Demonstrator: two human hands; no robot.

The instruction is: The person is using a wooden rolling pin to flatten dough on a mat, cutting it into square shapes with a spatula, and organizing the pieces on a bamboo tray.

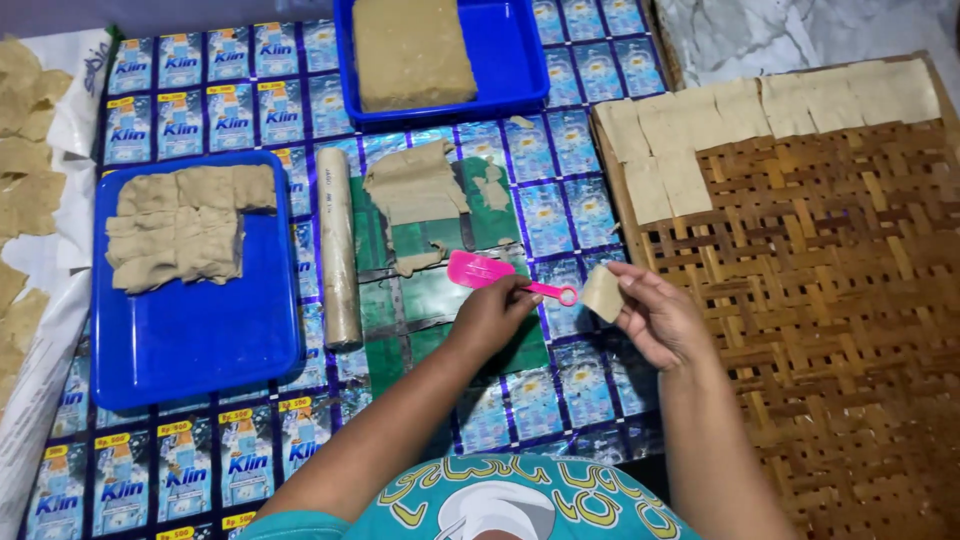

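- The left hand (490, 315) gripped a pink scraper (490, 272) — best kept low.
- The right hand (655, 320) pinched a dough square (602, 294) — its edges wanted gentle support.

Single head view; looks steeply down, close, over floor workspace

Mat of printed sachet wrappers (200, 90) covers floor (pale marbled tile (760, 35) top right)

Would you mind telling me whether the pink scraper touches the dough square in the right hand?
Apart: the head view shows mat between the pink scraper and the dough square.
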